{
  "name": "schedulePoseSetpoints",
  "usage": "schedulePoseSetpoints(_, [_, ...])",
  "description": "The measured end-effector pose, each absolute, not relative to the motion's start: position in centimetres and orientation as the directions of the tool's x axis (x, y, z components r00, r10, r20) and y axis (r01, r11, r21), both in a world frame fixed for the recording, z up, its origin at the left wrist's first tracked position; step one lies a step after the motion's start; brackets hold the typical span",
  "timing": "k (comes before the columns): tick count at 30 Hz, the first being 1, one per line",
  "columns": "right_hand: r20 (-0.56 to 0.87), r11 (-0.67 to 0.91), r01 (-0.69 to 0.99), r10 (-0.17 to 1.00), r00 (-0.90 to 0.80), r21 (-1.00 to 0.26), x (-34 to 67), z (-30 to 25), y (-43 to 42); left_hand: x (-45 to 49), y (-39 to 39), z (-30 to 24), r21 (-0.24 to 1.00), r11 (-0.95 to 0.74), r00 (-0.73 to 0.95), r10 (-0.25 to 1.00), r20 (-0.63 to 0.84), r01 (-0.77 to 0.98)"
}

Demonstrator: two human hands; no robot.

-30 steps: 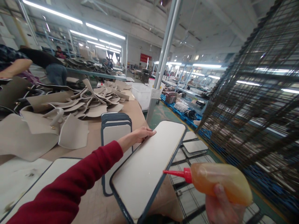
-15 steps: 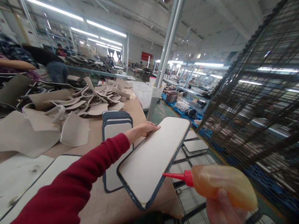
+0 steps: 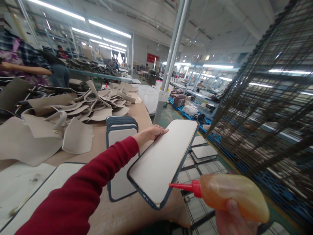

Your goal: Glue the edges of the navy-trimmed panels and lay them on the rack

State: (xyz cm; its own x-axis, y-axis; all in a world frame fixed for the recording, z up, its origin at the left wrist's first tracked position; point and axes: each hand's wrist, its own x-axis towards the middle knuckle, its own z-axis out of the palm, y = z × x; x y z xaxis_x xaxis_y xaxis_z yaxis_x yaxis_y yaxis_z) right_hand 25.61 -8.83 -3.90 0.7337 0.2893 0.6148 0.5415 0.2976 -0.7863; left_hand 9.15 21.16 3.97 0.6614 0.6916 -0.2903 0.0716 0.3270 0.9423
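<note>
My left hand (image 3: 156,131), below a red sleeve, grips the left edge of a white panel with a dark blue border (image 3: 164,160). The panel is a rounded rectangle, held tilted above the table's edge. In my right hand (image 3: 233,217) lies a squeeze bottle (image 3: 233,192) of amber liquid, its red nozzle (image 3: 182,186) pointing left. The nozzle tip meets the panel's right border near the lower corner. A stack of similar blue-edged panels (image 3: 122,130) stands on the table behind my left forearm.
Beige cut pieces (image 3: 97,104) pile up on the brown table (image 3: 141,112). A wire rack (image 3: 195,195) with white panels lies low on the right, and a mesh rack (image 3: 274,85) rises behind it. A metal post (image 3: 171,58) stands ahead. A co-worker (image 3: 22,62) is at far left.
The panel has shifted slightly up and right in my left hand, its lower corner higher. The nozzle tip sits closer to the panel's lower corner. The co-worker at left has moved further into view.
</note>
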Motion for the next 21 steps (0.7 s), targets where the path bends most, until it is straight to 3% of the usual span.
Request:
schedulePoseSetpoints(5, [0.56, 0.335, 0.461, 0.323, 0.763, -0.822, 24.5, -3.2, -8.7, 9.3, 21.4, 4.2, 0.938, 0.342, 0.636, 0.713, -0.296, 0.053])
schedulePoseSetpoints(12, [0.628, 0.228, 0.585, 0.275, 0.728, -0.778, 26.7, -5.8, -9.9, 9.5, 21.7, 4.3, 0.936, 0.349, 0.6, 0.741, -0.303, 0.041])
schedulePoseSetpoints(21, [0.559, 0.318, 0.476, 0.268, 0.785, -0.82, 24.8, -4.3, -9.0, 10.0, 22.1, 4.1, 0.935, 0.351, 0.569, 0.76, -0.313, 0.045])
